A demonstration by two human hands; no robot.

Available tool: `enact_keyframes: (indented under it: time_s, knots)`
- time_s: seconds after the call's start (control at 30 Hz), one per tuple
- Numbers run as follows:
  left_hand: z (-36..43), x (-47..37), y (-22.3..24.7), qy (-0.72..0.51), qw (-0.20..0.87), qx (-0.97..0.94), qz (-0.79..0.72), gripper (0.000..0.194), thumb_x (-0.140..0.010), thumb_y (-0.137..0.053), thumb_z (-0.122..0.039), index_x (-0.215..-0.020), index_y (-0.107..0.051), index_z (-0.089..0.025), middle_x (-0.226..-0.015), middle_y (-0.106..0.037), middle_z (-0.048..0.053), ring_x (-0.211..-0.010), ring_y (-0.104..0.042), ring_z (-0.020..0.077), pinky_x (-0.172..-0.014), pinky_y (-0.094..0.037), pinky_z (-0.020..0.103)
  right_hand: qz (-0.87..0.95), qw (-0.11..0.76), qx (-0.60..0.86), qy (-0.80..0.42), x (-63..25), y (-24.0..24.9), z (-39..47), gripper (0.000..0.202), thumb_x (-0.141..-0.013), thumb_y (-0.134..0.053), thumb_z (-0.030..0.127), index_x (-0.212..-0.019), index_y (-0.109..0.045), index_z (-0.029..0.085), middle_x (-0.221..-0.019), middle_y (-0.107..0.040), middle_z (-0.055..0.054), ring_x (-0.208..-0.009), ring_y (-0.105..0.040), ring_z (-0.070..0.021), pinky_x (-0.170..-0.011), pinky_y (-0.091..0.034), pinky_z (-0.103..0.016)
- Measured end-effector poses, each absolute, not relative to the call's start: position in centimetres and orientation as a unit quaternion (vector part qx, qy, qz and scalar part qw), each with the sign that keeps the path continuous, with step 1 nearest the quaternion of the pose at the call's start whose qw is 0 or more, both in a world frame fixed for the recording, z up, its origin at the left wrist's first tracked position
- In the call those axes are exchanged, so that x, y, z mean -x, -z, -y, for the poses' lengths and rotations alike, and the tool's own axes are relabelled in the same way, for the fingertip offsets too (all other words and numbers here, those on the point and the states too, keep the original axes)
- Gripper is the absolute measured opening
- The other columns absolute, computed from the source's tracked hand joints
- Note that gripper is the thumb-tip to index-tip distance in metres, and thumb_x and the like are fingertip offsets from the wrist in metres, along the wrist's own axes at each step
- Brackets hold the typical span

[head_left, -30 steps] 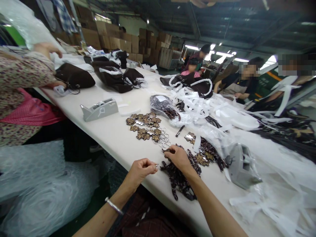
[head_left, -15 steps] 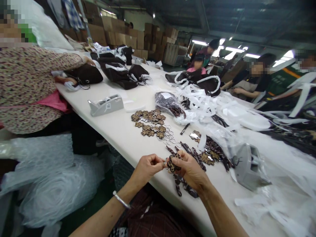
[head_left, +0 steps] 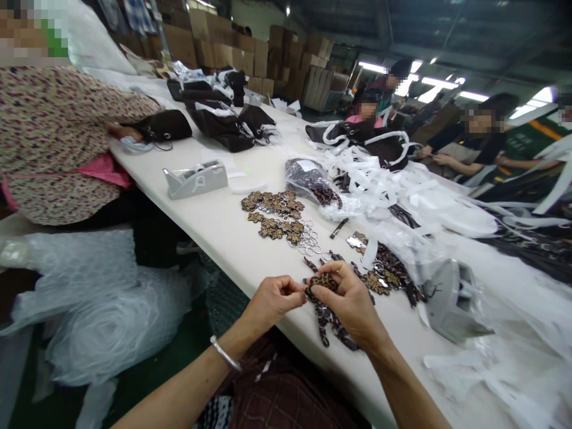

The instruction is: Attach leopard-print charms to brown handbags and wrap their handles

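Observation:
Between thumb and fingers, my right hand [head_left: 346, 301] grips a leopard-print flower charm [head_left: 322, 285] above the table's near edge. My left hand [head_left: 279, 300] is pinched closed at the charm's left side; what its fingertips hold is too small to make out. Under the hands lie dark patterned straps [head_left: 324, 328]. Just beyond them is a group of silver split rings [head_left: 308, 238], beside a pile of similar flower charms [head_left: 272, 208]. More charms [head_left: 379, 281] lie to the right, against a bundle of dark straps [head_left: 400, 265].
A grey tape dispenser [head_left: 196, 179] stands at the left edge, another tape dispenser [head_left: 453, 304] at right. White strips and plastic [head_left: 379, 185] cover the right side. Dark bags [head_left: 223, 128] lie farther back. A co-worker's sleeve [head_left: 111, 101] is at left; bubble wrap [head_left: 102, 322] lies below.
The flower charm has turned slightly in my right hand, and its patterned face shows more. My left hand stays pinched beside it. The whole view has shifted a little.

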State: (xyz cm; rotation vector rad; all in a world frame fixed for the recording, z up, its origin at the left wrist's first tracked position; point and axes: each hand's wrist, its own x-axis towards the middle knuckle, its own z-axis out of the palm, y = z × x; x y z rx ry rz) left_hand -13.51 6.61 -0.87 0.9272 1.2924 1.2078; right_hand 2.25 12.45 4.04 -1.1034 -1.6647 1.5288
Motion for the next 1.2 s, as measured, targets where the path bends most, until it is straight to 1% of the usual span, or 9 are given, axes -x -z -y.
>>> enact_keyframes:
  time_s: [0.17,0.27,0.37,0.53,0.7,0.9,1.03,1.2]
  knots:
    - [-6.6,13.6,1.2,-0.509,0.554,-0.387,-0.533,0.015,-0.069,-0.072,-0.027,-0.076,-0.070,-0.014,-0.071,-0.069,0.001,-0.067,-0.060,0.0140,-0.067,-0.045,0.025,0.693,0.280,0.404,-0.528,-2.3,-4.5,-12.9,0.023,-0.077,-0.070,0.025,-0.095,-0.056,0.023,-0.086,-0.066,-0.002,-0.073,-0.060,-0.0152,-0.064,-0.047,-0.028]
    - [-6.5,13.7,1.4,-0.506,0.560,-0.384,-0.531,0.014,-0.069,-0.071,-0.026,-0.075,-0.069,-0.013,-0.071,-0.069,0.002,-0.066,-0.061,0.0144,-0.067,-0.046,0.025,0.712,0.261,0.395,-0.518,-2.4,-4.6,-13.3,0.021,-0.078,-0.069,0.024,-0.094,-0.056,0.022,-0.084,-0.066,-0.001,-0.071,-0.058,-0.0142,-0.063,-0.045,-0.027]
    - [-6.5,13.8,1.4,-0.508,0.560,-0.385,-0.529,0.015,-0.070,-0.070,-0.027,-0.076,-0.069,-0.013,-0.071,-0.069,0.002,-0.066,-0.061,0.0141,-0.067,-0.046,0.025,0.701,0.252,0.389,-0.542,-2.5,-4.6,-13.7,0.021,-0.079,-0.069,0.024,-0.094,-0.055,0.021,-0.085,-0.066,-0.001,-0.073,-0.060,-0.0143,-0.065,-0.045,-0.028]
    - [-6.6,13.7,1.7,-0.506,0.555,-0.386,-0.535,0.014,-0.070,-0.071,-0.026,-0.074,-0.068,-0.013,-0.070,-0.069,0.002,-0.065,-0.060,0.0131,-0.066,-0.045,0.024,0.637,0.263,0.386,-0.613,-2.9,-4.3,-13.9,0.026,-0.077,-0.072,0.025,-0.093,-0.052,0.021,-0.083,-0.067,-0.001,-0.069,-0.059,-0.0122,-0.062,-0.044,-0.025]
    - [-6.8,13.6,2.1,-0.510,0.556,-0.389,-0.529,0.013,-0.071,-0.070,-0.025,-0.074,-0.068,-0.013,-0.072,-0.071,0.003,-0.067,-0.061,0.0132,-0.067,-0.046,0.024,0.596,0.274,0.363,-0.661,-3.1,-3.9,-14.0,0.028,-0.077,-0.074,0.024,-0.094,-0.052,0.022,-0.088,-0.070,0.000,-0.074,-0.062,-0.0117,-0.068,-0.047,-0.025]
    - [-6.8,13.4,1.7,-0.504,0.563,-0.392,-0.526,0.013,-0.071,-0.071,-0.025,-0.074,-0.068,-0.013,-0.071,-0.071,0.003,-0.066,-0.061,0.0125,-0.065,-0.045,0.023,0.592,0.272,0.358,-0.669,-3.0,-4.1,-13.9,0.027,-0.077,-0.074,0.023,-0.092,-0.052,0.022,-0.084,-0.068,0.002,-0.069,-0.060,-0.0097,-0.062,-0.045,-0.022]
    - [-6.7,13.4,1.7,-0.501,0.561,-0.398,-0.526,0.012,-0.071,-0.069,-0.024,-0.074,-0.068,-0.013,-0.071,-0.071,0.002,-0.066,-0.061,0.0126,-0.066,-0.045,0.023,0.593,0.268,0.364,-0.666,-2.8,-4.2,-14.0,0.027,-0.077,-0.074,0.024,-0.092,-0.052,0.021,-0.084,-0.068,0.001,-0.069,-0.060,-0.0100,-0.061,-0.045,-0.022]
    - [-6.6,13.3,1.5,-0.497,0.558,-0.399,-0.532,0.010,-0.071,-0.068,-0.023,-0.073,-0.068,-0.013,-0.072,-0.070,0.002,-0.068,-0.062,0.0129,-0.068,-0.045,0.023,0.618,0.264,0.390,-0.630,-2.7,-4.3,-14.0,0.026,-0.076,-0.072,0.024,-0.091,-0.051,0.021,-0.084,-0.069,-0.001,-0.066,-0.059,-0.0109,-0.057,-0.043,-0.023]
